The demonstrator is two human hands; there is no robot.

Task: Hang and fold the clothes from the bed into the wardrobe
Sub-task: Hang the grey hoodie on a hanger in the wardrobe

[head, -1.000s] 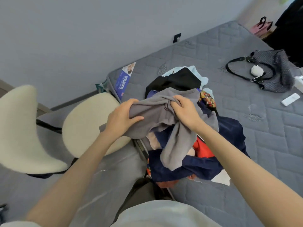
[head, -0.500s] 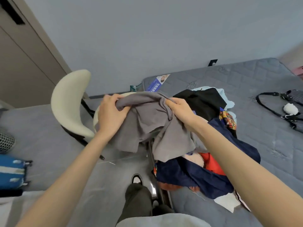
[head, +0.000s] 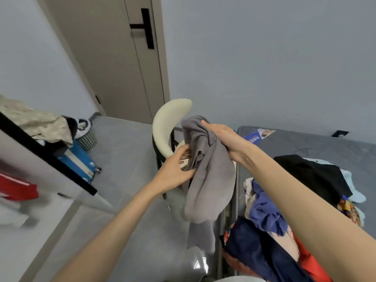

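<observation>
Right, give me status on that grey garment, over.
Hands: right hand grips grey garment at top, left hand holds its side. Garment hangs bunched, clear of clothes pile. Behind it, cream chair.

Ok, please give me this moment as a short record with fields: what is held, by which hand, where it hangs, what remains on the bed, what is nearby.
held item: grey garment, bunched, hanging down
right hand: grips its top
left hand: holds its side, lower down
position: in the air beside the edge of the bed, in front of the cream chair
on the bed: pile of clothes, with black, blue, navy and red pieces
nearby: closed door; blue suitcase on the floor
</observation>
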